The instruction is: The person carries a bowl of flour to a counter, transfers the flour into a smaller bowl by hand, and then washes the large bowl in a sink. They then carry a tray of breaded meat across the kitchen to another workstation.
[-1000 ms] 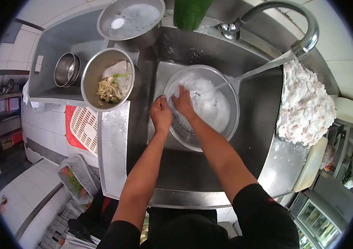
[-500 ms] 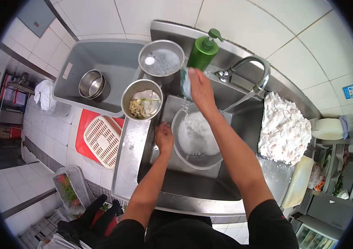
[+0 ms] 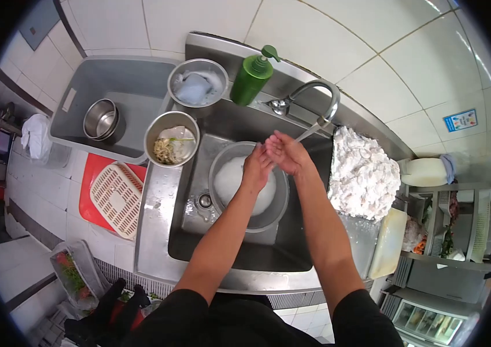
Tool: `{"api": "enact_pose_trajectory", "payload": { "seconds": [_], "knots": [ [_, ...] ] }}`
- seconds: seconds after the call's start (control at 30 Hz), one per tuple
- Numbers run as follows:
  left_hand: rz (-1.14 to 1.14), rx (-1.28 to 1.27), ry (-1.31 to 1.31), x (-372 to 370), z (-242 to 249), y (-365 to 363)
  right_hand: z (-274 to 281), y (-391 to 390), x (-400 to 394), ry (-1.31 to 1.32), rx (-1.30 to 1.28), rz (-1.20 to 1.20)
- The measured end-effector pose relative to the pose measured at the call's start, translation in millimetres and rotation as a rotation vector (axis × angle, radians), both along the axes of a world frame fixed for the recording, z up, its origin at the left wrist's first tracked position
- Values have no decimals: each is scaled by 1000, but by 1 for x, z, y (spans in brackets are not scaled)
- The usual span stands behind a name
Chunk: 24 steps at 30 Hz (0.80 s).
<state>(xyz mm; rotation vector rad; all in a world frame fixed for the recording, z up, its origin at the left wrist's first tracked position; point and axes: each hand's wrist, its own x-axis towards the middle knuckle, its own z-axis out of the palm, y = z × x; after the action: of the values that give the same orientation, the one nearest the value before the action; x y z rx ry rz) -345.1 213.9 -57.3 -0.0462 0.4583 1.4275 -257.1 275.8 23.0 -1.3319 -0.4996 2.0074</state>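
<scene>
My left hand (image 3: 256,166) and my right hand (image 3: 287,154) are close together beside the thin water stream from the curved faucet (image 3: 333,98). Both look empty, with fingers mostly stretched out. Beneath them a large metal bowl (image 3: 283,202) of whitish, cloudy water sits in the steel sink (image 3: 280,251). A pale blue-grey sponge (image 3: 193,88) lies in a smaller metal bowl (image 3: 225,87) of suds at the back left. In front of that, another metal bowl (image 3: 152,151) holds sprout-like food scraps and a pale, flat piece.
A green pump bottle (image 3: 251,80) stands behind the sink. On the left, a grey tub (image 3: 141,75) contains nested metal pots (image 3: 101,118). A perforated beige basket (image 3: 117,199) lies on something red. Right of the sink is a white, flour-like coated pile (image 3: 364,176) beside a cutting board (image 3: 388,243).
The sponge has left my right hand and now lies in the suds bowl. My hands have come together at the stream. The large bowl sits farther right in the sink, showing the drain.
</scene>
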Motion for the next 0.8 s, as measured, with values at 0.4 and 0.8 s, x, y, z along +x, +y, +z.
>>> {"api": "enact_pose_trajectory", "payload": {
  "seconds": [0.4,0.8],
  "knots": [
    [-37,129,60,38,88,37,-4,8,5,-894,813,-222],
    [49,-222,1823,-72,-39,-16,-17,25,8,-1085,771,465]
  ]
}}
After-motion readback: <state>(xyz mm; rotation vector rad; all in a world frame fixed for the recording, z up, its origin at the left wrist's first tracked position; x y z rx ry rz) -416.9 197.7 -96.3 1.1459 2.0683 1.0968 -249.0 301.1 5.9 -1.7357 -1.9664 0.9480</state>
